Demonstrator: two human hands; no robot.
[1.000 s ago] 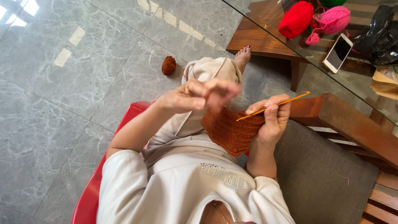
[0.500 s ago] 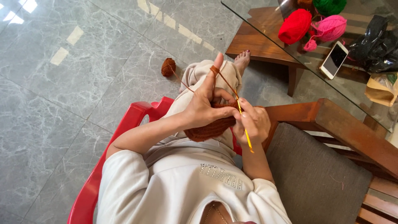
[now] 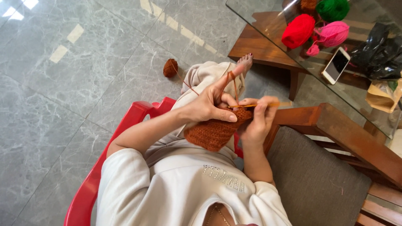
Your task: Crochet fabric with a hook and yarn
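Over on the left there's grey marble-look floor tile (image 3: 63, 83) and the rim of a red plastic chair (image 3: 90, 188) the person sits in. A small rust-brown ball of yarn (image 3: 170, 68) lies on the floor, its strand running up to the hands. The left hand (image 3: 205, 106) has its thumb and fingers pinched on the top edge of a rust-orange knitted piece (image 3: 213, 133) that hangs over the lap, index finger stuck out with yarn looped on it. Touching it, the right hand (image 3: 256, 121) is closed around a thin yellow needle (image 3: 259, 105) pushed into the same knitting. Further right sits a wooden armchair with a grey cushion (image 3: 318, 180), and up on the glass table (image 3: 259, 25) are red, pink and green yarn balls (image 3: 298, 31) plus a white phone (image 3: 336, 65).
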